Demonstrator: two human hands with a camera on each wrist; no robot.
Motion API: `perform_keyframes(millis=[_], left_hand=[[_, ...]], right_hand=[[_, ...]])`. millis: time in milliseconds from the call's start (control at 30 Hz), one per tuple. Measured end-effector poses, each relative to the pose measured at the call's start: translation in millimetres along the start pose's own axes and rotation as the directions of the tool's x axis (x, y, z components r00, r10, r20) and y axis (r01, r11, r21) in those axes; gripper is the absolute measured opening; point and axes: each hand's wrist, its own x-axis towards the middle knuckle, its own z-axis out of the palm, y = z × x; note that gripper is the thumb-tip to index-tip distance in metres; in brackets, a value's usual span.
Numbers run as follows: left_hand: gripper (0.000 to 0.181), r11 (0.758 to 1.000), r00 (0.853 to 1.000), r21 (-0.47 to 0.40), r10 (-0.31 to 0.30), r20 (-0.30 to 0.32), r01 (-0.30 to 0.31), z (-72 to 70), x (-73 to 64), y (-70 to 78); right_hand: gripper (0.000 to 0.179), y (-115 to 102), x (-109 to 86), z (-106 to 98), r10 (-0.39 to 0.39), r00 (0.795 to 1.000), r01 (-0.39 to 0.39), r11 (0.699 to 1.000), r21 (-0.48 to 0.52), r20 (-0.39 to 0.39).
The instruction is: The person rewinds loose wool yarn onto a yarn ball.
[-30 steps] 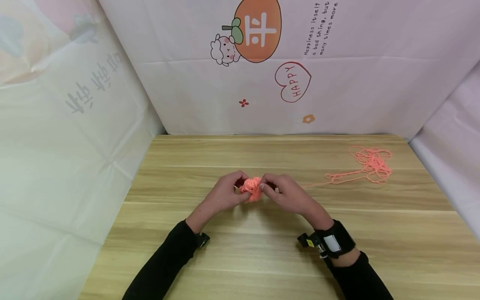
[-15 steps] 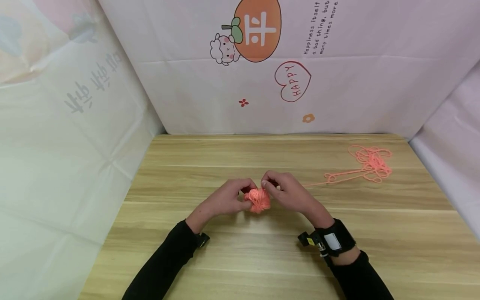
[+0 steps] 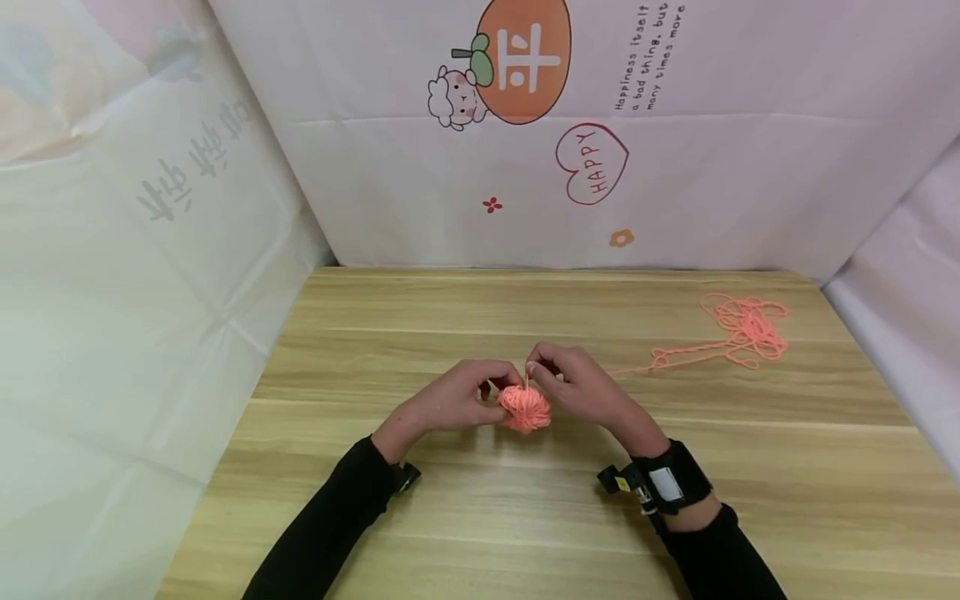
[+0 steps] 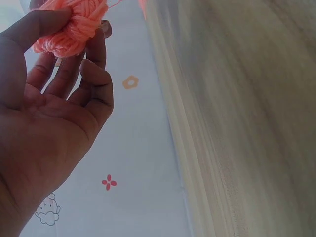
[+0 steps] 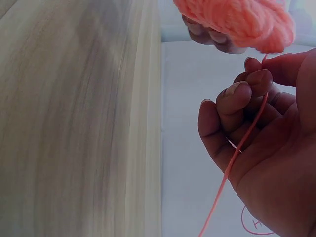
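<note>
A small ball of coral-pink yarn [image 3: 527,410] is held above the middle of the table by my left hand [image 3: 459,398]. Thumb and fingers grip it from its left side, as the left wrist view shows with the yarn ball [image 4: 74,29] at the top. Just right of the ball, my right hand [image 3: 581,385] pinches the yarn strand [image 5: 229,165] between thumb and fingertips. In the right wrist view that strand leaves the ball, passes through the fingers and runs across the palm.
A loose tangle of the same yarn [image 3: 750,329] lies at the back right of the wooden table [image 3: 480,517], its strand leading to the right hand. White printed cloth [image 3: 390,192] hangs behind the table and at the sides.
The yarn ball has shifted right and toward the body, and has turned in the left hand. The right hand has moved only slightly, still pinching the strand.
</note>
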Motion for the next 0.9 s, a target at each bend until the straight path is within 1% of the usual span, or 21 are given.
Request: perform_keyframes(millis=[167, 300, 333, 467, 567, 700, 767, 900], left_hand=[[0.026, 0.998, 0.997, -0.036, 0.048, -0.052, -0.050, -1.7, 1.1, 0.0], [0.025, 0.995, 0.993, -0.070, 0.064, -0.100, -0.072, -2.4, 0.4, 1.7], [0.025, 0.994, 0.992, -0.080, 0.064, -0.111, -0.073, -2.6, -0.1, 3.2], [0.024, 0.988, 0.987, -0.129, 0.066, -0.149, -0.086, -6.6, -1.7, 20.0], [0.024, 0.980, 0.980, -0.169, 0.078, -0.181, -0.109, -10.3, -2.1, 30.5], [0.026, 0.971, 0.967, -0.195, 0.090, -0.238, -0.138, -11.4, -1.4, 29.8], [0.027, 0.970, 0.960, -0.201, 0.083, -0.267, -0.139, -11.2, -1.0, 29.0], [0.026, 0.972, 0.949, -0.210, 0.035, -0.312, -0.105, -11.2, -0.8, 29.8]], right_hand=[[0.020, 1, 0.5, 0, -0.020, 1.000, 0.020, 1.000, -0.012, -0.001], [0.020, 2, 0.9, 1, -0.014, 1.000, 0.014, 1.000, -0.017, -0.002], [0.020, 2, 0.9, 2, -0.010, 1.000, 0.010, 1.000, -0.017, -0.001], [0.020, 3, 1.0, 2, 0.007, 1.000, -0.007, 1.000, -0.012, -0.006], [0.020, 4, 1.4, 2, 0.018, 1.000, -0.018, 1.000, 0.011, 0.001], [0.013, 5, 2.1, 4, 0.025, 0.999, -0.026, 0.998, 0.052, 0.022], [0.015, 4, 1.9, 5, 0.030, 0.999, -0.032, 0.998, 0.057, 0.027], [0.028, 3, 1.6, 7, 0.048, 0.998, -0.050, 0.998, 0.046, 0.036]])
